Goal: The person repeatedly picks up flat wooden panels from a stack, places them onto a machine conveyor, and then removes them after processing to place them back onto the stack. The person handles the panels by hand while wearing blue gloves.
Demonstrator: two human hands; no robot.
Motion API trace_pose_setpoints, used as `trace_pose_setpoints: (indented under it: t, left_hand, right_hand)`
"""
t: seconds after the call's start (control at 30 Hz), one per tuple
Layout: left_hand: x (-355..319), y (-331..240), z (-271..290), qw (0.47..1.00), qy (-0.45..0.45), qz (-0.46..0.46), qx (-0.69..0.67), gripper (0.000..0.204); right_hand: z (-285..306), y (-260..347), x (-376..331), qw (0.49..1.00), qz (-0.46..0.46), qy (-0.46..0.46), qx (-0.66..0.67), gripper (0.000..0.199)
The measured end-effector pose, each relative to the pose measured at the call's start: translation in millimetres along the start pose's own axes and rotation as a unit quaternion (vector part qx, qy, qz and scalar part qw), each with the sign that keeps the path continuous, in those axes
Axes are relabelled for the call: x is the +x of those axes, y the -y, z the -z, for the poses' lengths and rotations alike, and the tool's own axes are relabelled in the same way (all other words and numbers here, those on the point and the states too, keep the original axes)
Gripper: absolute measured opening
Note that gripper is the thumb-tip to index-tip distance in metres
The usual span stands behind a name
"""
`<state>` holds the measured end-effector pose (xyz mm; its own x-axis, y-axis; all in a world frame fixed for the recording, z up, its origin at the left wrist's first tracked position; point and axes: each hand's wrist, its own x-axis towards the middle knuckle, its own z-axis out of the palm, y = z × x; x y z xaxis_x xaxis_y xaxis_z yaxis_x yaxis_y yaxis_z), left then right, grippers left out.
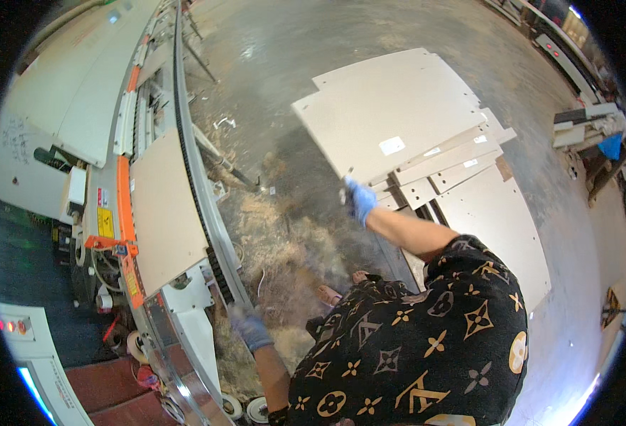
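My right hand [360,201], in a blue glove, is at the near-left corner of a large pale panel [398,106]. Its fingers look closed on that corner, though the grip is partly hidden. The panel lies on a stack of boards, with narrow strips [462,167] and another wide board [494,220] on its near side. My left hand [251,329], also gloved, is smeared by motion beside the metal edge of a long machine [217,234]; its fingers cannot be made out. Another pale panel [164,213] lies on the machine's bed, beyond my left hand.
An orange guide rail [124,199] and a black chain track [193,192] run along the machine. At lower left stands a control panel [36,341] with lit buttons. Sawdust and scraps [256,213] lie on the concrete floor. Offcuts [590,128] are piled at far right.
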<state>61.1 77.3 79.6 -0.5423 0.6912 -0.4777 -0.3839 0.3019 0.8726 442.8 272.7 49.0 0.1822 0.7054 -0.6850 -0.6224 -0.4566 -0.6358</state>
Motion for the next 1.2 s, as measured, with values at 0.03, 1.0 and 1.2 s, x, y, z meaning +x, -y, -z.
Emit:
trace_pose_setpoints:
  t: [0.03,1.0,1.2]
  left_hand:
    - [-4.9,11.4,-32.8,0.997,0.074,0.021,0.004,0.047]
    - [-278.5,65.6,-37.2,0.983,-0.156,-0.035,-0.086,0.051]
    - [-308.0,101.3,-0.5,0.926,-0.293,-0.135,-0.198,0.068]
  right_hand:
    - [12.7,-9.9,-30.6,0.994,-0.045,0.097,0.031,0.028]
    - [39.5,98.3,-86.9,0.856,-0.256,0.441,-0.084,0.048]
    - [-67.1,9.8,-107.7,0.734,-0.328,0.573,-0.160,0.046]
